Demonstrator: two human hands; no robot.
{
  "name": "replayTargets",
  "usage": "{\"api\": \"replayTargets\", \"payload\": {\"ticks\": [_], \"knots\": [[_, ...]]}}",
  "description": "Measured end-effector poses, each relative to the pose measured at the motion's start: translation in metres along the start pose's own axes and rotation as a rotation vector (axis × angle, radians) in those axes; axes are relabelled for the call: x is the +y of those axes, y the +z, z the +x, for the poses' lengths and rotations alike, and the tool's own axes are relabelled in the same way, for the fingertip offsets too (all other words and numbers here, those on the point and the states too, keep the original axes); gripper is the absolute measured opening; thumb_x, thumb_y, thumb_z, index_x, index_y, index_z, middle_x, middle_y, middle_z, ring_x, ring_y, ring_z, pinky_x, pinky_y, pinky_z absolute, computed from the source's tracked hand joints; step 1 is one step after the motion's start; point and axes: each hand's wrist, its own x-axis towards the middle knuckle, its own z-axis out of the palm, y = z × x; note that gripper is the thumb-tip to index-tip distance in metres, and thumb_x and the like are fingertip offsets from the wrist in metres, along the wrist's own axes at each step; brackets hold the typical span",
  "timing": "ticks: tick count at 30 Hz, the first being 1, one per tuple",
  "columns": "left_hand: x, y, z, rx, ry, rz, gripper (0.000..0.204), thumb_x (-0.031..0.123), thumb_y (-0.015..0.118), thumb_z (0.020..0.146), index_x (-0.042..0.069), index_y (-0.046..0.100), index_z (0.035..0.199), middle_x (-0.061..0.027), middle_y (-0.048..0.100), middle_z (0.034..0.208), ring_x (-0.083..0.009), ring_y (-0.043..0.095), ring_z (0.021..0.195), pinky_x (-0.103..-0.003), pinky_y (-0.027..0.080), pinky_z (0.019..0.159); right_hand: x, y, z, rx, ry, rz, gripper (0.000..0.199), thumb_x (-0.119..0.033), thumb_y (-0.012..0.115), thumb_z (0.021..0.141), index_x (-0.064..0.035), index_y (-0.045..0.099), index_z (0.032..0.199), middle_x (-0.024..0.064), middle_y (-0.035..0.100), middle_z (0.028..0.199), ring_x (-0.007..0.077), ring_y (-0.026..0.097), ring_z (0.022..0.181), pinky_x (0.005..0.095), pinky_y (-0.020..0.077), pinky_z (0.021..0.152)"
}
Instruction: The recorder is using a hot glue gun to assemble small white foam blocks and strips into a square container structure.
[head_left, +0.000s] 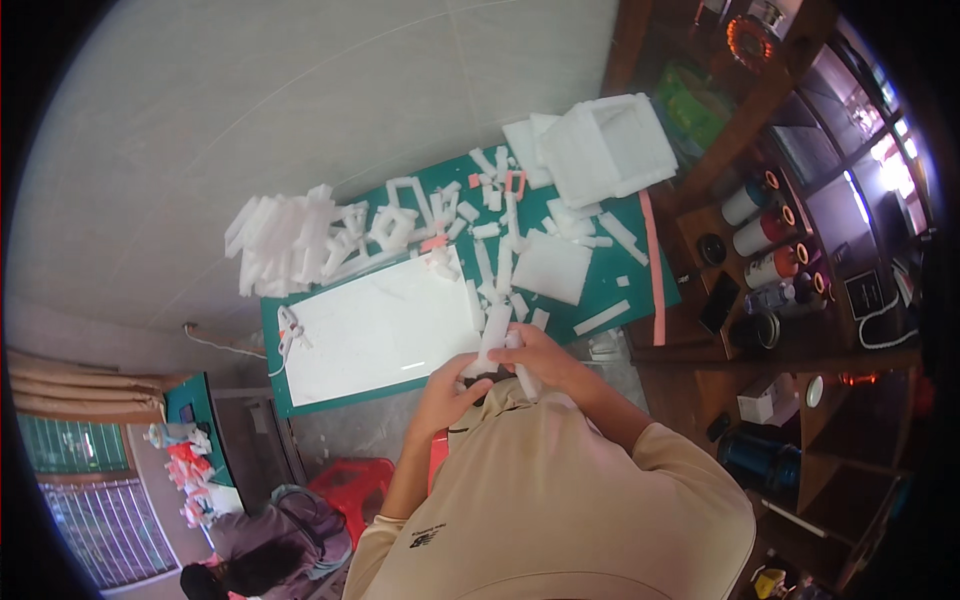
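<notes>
Close to my body, at the table's front edge, both hands hold white foam pieces. My left hand point(450, 393) is closed around the lower end of a long white foam block point(494, 326), its thumb toward me. My right hand point(540, 357) grips a second white foam strip point(524, 374) that points down toward my lap, with its fingers against the block. The exact contact between the two pieces is partly hidden by my fingers. Just beyond lie loose foam offcuts point(519, 306) and a square foam sheet point(553, 267) on the green table point(610, 292).
A white board point(370, 330) carries a white glue gun point(289, 328) with a cord at its left. Foam strips point(285, 240) are heaped at the back left. Foam boxes point(610, 150) stand back right. Shelves with bottles point(765, 232) flank the right; another person point(270, 540) sits lower left.
</notes>
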Motion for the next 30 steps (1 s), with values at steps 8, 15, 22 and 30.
{"api": "replayTargets", "payload": {"ticks": [8,15,22,30], "knots": [[0.001,-0.001,0.004,0.162,0.323,0.094,0.037,0.018,0.070,0.080,0.003,0.057,0.111,-0.0147,0.062,0.102,-0.0280,0.058,0.083,-0.031,0.046,0.073,-0.005,0.013,0.005,-0.014,-0.064,-0.086,0.029,-0.016,0.071,0.080,-0.0022,0.059,0.103,0.0026,0.062,0.086,0.0077,0.055,0.069,0.0218,0.0450,0.061],[-0.008,0.010,0.008,0.322,0.231,0.103,0.026,0.016,0.069,0.079,0.002,0.060,0.098,-0.0131,0.060,0.084,-0.0238,0.052,0.068,-0.032,0.042,0.063,0.007,0.021,0.012,0.091,-0.133,-0.020,0.032,-0.012,0.069,0.080,-0.0005,0.058,0.108,0.0037,0.062,0.098,0.0091,0.057,0.089,0.0236,0.0453,0.077],[-0.005,0.012,0.012,0.358,0.194,0.152,0.025,0.019,0.071,0.079,0.001,0.061,0.093,-0.0130,0.060,0.075,-0.0214,0.050,0.060,-0.031,0.042,0.057,0.009,0.020,0.012,0.102,-0.187,0.019,0.031,-0.008,0.066,0.082,-0.0003,0.058,0.111,0.0039,0.062,0.099,0.0086,0.056,0.089,0.0236,0.0452,0.077],[0.000,0.016,0.015,0.374,0.138,0.099,0.025,0.020,0.071,0.080,0.001,0.063,0.094,-0.0118,0.061,0.069,-0.0148,0.050,0.055,-0.028,0.043,0.054,0.006,0.019,0.011,0.169,-0.248,-0.107,0.032,-0.009,0.067,0.081,0.0005,0.058,0.110,0.0042,0.062,0.099,0.0091,0.056,0.089,0.0241,0.0455,0.077]]}}
